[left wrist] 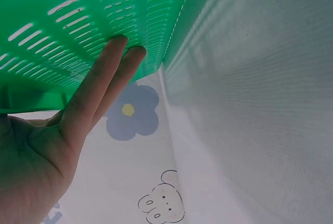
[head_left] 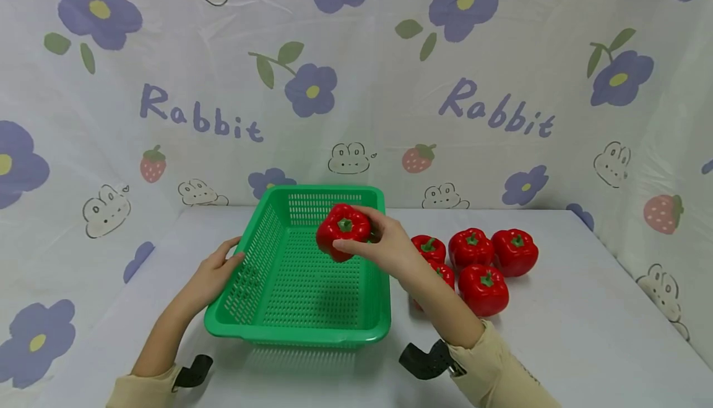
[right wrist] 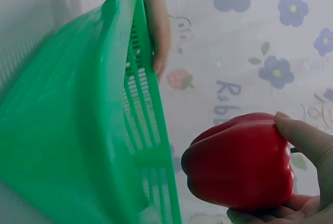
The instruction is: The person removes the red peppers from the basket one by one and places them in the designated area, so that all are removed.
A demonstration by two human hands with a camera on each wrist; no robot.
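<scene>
A green plastic basket (head_left: 312, 335) with slotted walls stands on the table, its floor bare. At its left side my left hand (head_left: 214, 275) holds the rim, thumb at the edge and two long fingers (left wrist: 99, 83) stretched along the outer wall. Over the basket my right hand (head_left: 384, 241) grips a red bell pepper (head_left: 340, 234), thumb on one side and fingers on the other. The stem of this bell pepper (right wrist: 239, 161) points back toward the palm in the right wrist view.
Several more red bell peppers (head_left: 483, 290) sit in a cluster on the white table (head_left: 579, 334), right of the basket. Some are partly hidden behind my right forearm. A patterned cloth (head_left: 356, 129) hangs behind the table and along its sides.
</scene>
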